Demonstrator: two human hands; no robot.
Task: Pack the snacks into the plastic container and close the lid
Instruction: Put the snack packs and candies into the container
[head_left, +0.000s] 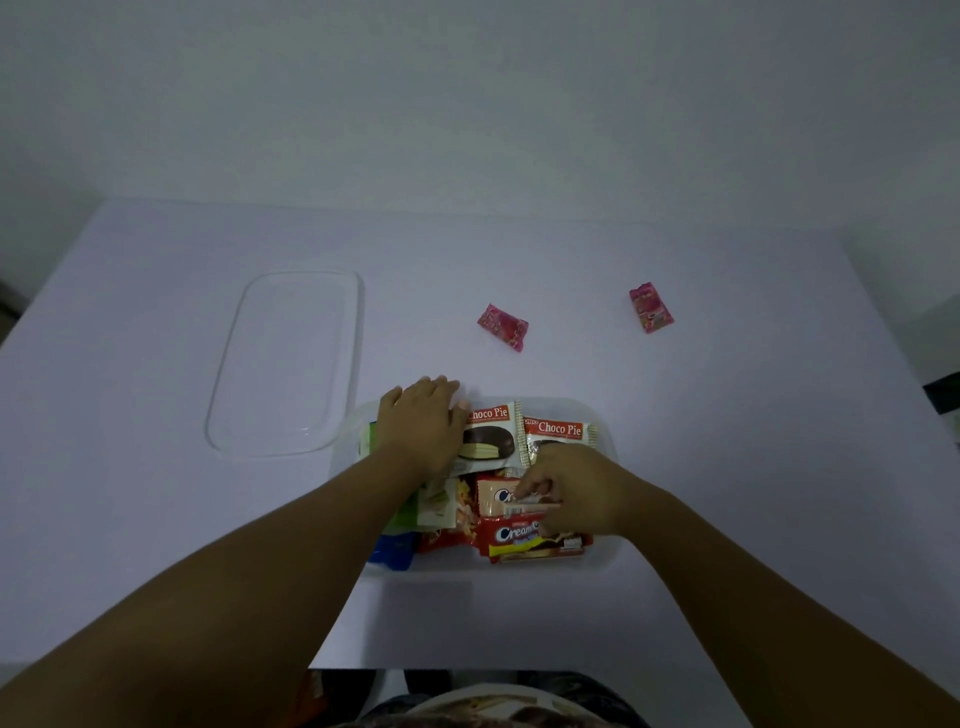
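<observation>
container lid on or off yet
Off. The lid lies flat on the table, left of and beyond the container, which is open with both hands in it.

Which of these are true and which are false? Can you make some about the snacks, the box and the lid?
1. The clear lid is on the container. False: it lies on the table, left of the container.
2. Two pink candy packets lie outside the container. True.
3. Both hands are at the container. True: the left hand lies flat on the snacks, the right hand fingers a wrapper.
4. The container holds only one Choco Pie. False: a second Choco Pie sits beside it.
</observation>
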